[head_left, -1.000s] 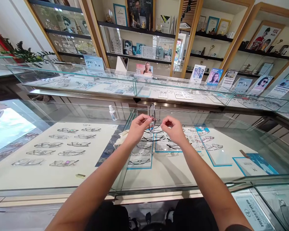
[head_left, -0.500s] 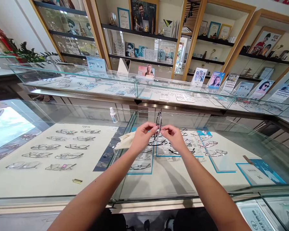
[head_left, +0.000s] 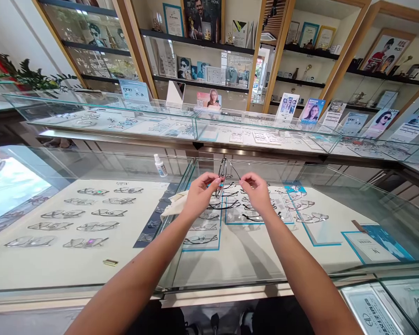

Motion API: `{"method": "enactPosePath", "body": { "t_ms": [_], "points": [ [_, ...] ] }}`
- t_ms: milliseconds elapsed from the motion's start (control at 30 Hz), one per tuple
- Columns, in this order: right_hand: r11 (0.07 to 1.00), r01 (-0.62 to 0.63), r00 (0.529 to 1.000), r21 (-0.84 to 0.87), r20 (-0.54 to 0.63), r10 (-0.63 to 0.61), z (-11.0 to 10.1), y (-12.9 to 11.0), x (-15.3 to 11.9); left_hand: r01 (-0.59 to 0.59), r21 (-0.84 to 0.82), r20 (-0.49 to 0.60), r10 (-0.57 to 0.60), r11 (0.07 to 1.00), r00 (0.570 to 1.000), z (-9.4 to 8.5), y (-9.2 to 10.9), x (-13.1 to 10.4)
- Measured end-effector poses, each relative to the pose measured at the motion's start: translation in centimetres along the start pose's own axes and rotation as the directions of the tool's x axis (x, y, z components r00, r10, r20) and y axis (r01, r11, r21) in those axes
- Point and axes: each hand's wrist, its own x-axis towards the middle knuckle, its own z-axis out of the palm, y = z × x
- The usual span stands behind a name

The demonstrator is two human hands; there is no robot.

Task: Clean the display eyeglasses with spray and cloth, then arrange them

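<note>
A pair of dark-framed glasses (head_left: pixel 225 168) is held upright above the glass display case. My left hand (head_left: pixel 203 190) pinches the frame near the lenses. One temple arm reaches out to the right, and its tip is between the fingers of my right hand (head_left: pixel 256 190). Below my hands, through the glass, lie several pairs of glasses on blue-edged boards (head_left: pixel 260 222). A cream cloth (head_left: pixel 174 205) rests beside my left hand, on the case's glass.
A white spray bottle (head_left: pixel 160 166) stands behind the cloth. Several frames lie in the left case (head_left: pixel 66 260), where a small gold clip (head_left: pixel 110 263) also sits. A second glass counter (head_left: pixel 136 135) with upright cards runs across the back, before wooden shelves (head_left: pixel 199 39).
My hands have moved apart. The glasses have shifted slightly left with my left hand, and one temple arm is now swung out toward my right hand.
</note>
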Motion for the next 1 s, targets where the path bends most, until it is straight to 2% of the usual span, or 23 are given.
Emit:
{"method": "enactPosePath", "body": {
  "t_ms": [100,233,333,400,467,533,600,633,667,700,767,800,900,1000],
  "points": [
    [1.000,0.022,0.998,0.021,-0.065,-0.021,-1.4,-0.1,0.8,-0.010,0.059,0.019,0.009,0.998,1.000,-0.7,-0.3,0.5],
    [0.999,0.046,0.989,0.021,-0.143,-0.042,-3.8,-0.2,1.8,-0.022,0.156,0.112,0.004,0.987,0.994,-1.5,-0.8,0.9],
    [0.999,0.036,0.994,0.003,-0.107,-0.036,-5.0,-0.2,2.3,-0.019,0.184,0.158,-0.010,0.983,0.987,-1.7,-1.1,0.9],
    [0.999,0.033,0.998,-0.036,-0.053,-0.035,-5.2,-0.4,2.2,-0.009,0.156,0.143,-0.013,0.988,0.990,-1.5,-1.2,0.9],
    [0.990,0.078,0.995,-0.116,-0.058,-0.085,-4.9,-0.9,1.9,-0.007,0.120,0.109,-0.006,0.993,0.994,-1.3,-1.3,0.9],
    [0.951,0.184,0.959,-0.249,-0.164,-0.229,-4.3,-1.6,1.2,-0.009,0.096,0.070,0.003,0.995,0.998,-1.1,-1.3,0.8],
    [0.883,0.276,0.882,-0.379,-0.265,-0.390,-3.4,-2.2,0.2,-0.006,0.090,0.037,0.003,0.996,0.999,-0.9,-1.2,0.7],
    [0.863,0.300,0.861,-0.407,-0.273,-0.428,-2.8,-2.4,-0.3,0.000,0.091,0.025,-0.002,0.996,1.000,-0.7,-1.1,0.6],
    [0.865,0.308,0.871,-0.396,-0.247,-0.423,-2.2,-2.5,-0.8,0.005,0.094,0.017,-0.007,0.996,1.000,-0.6,-1.0,0.4],
    [0.888,0.295,0.906,-0.353,-0.192,-0.377,-1.5,-2.4,-1.2,0.008,0.099,0.015,-0.010,0.995,1.000,-0.4,-0.9,0.3],
    [0.953,0.198,0.975,-0.229,-0.056,-0.216,-0.1,-1.9,-1.8,0.006,0.116,0.027,-0.009,0.993,1.000,0.0,-0.6,-0.1],
    [0.977,0.125,0.991,-0.173,-0.016,-0.129,0.6,-1.5,-2.0,0.000,0.127,0.042,-0.005,0.992,0.999,0.2,-0.5,-0.3],
    [0.998,-0.063,0.998,-0.024,-0.021,0.063,1.9,-0.4,-1.8,-0.020,0.154,0.108,0.003,0.988,0.994,0.8,-0.2,-0.8],
    [0.989,-0.130,0.991,0.070,-0.024,0.132,2.2,0.1,-1.5,-0.022,0.156,0.139,0.000,0.987,0.990,1.2,0.0,-1.1]
  ]
}}
